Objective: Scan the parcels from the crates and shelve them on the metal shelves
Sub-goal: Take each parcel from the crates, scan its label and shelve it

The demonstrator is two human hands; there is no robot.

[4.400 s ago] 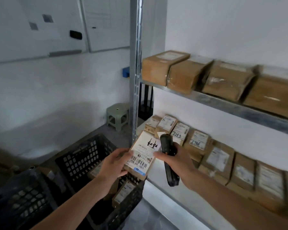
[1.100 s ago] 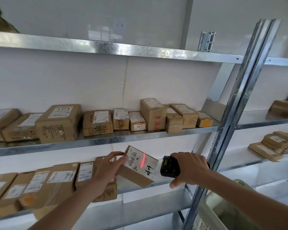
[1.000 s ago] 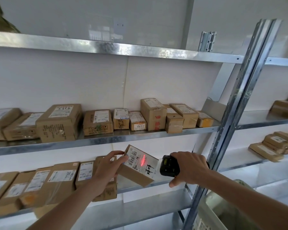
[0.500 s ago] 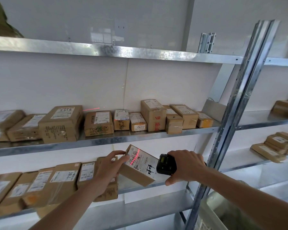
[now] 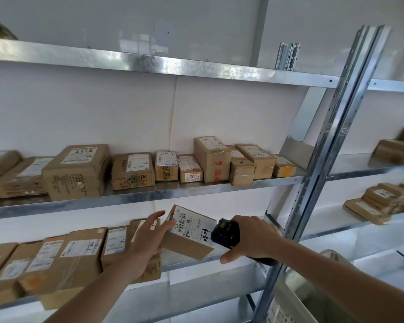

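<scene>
Brown cardboard makes up the parcel [image 5: 189, 231] at the middle of the head view, tilted with its white barcode label facing up. The left hand [image 5: 147, 243] holds it from the left side: the thumb and fingers are only lightly bent, fingertips [image 5: 170, 223] lying against the parcel's upper left corner, the index finger raised off it. The parcel's lower right corner sits over the front lip of the lower metal shelf [image 5: 222, 257]; whether it rests there cannot be told.

Just right of those fingertips, touching or nearly touching the parcel's right edge, is the black scanner [image 5: 225, 233]. The right hand [image 5: 250, 238] is wrapped around it, fingers curled over its top and the thumb tucked beneath.

Behind the left hand, a row of labelled boxes [image 5: 79, 255] leans along the same shelf. Above both hands, the middle shelf [image 5: 135, 197] carries more boxes, one marked 0017 [image 5: 190, 170]. Right of the right hand stands a perforated steel upright [image 5: 322, 169].
</scene>
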